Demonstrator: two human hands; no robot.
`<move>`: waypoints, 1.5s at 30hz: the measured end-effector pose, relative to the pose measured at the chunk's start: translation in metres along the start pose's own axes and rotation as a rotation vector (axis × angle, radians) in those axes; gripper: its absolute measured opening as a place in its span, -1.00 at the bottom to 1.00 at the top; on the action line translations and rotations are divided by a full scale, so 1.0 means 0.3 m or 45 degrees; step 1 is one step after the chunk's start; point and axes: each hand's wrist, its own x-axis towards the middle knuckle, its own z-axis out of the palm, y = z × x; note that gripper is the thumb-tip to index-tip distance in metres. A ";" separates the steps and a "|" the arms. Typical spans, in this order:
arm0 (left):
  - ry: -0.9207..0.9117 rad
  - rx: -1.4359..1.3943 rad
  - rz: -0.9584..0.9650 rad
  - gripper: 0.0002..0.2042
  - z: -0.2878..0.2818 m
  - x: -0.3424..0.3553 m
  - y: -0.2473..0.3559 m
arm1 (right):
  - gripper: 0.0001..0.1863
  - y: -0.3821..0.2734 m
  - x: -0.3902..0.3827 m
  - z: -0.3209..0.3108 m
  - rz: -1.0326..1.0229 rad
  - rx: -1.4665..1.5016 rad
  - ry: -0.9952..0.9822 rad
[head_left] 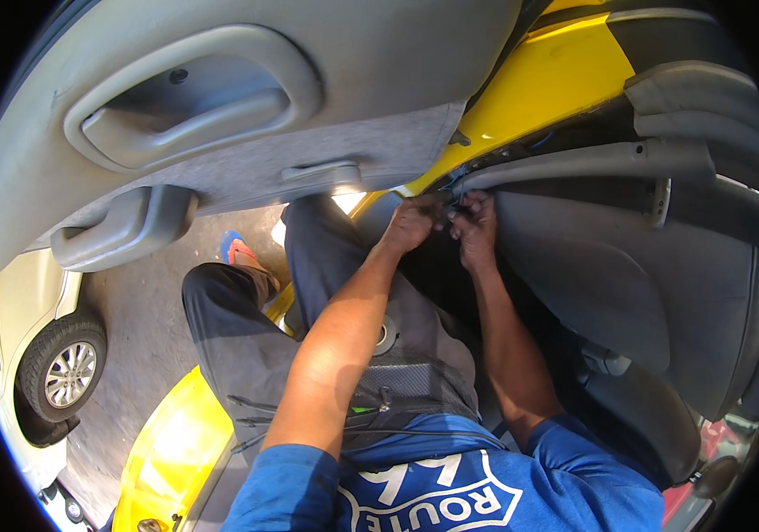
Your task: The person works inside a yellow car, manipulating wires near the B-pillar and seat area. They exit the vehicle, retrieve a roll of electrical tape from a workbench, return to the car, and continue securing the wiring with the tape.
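Observation:
Near the yellow door sill, both my hands work close together under the end of a long grey trim piece (pixel 566 167). My left hand (pixel 412 223) is closed, its fingers curled toward the right hand; what it grips is hidden. Just beside it, my right hand (pixel 477 222) pinches with thumb and fingers around thin bluish wires (pixel 457 183) that come down from the gap by the sill. The fine detail between the fingertips is too small and dark to tell. A pale roll of tape (pixel 386 338) lies at my lap, below the left forearm.
At upper left hangs an open grey door panel (pixel 379 80) with a handle recess. The yellow body sill (pixel 548 80) runs along the top. A grey seat (pixel 592 284) or panel is at right. Outside, left, stands a pale car with a wheel (pixel 69 374).

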 end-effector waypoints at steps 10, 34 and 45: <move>0.014 -0.536 -0.270 -0.61 -0.001 -0.060 0.123 | -0.50 -0.018 -0.003 0.010 -0.024 -0.005 -0.066; 0.256 0.287 0.354 -0.68 0.056 -0.093 0.135 | -0.68 -0.124 -0.025 0.034 0.305 -0.358 0.166; 0.268 0.434 0.489 -0.83 0.062 -0.043 0.049 | -0.76 -0.174 -0.005 -0.034 -0.005 -1.265 0.100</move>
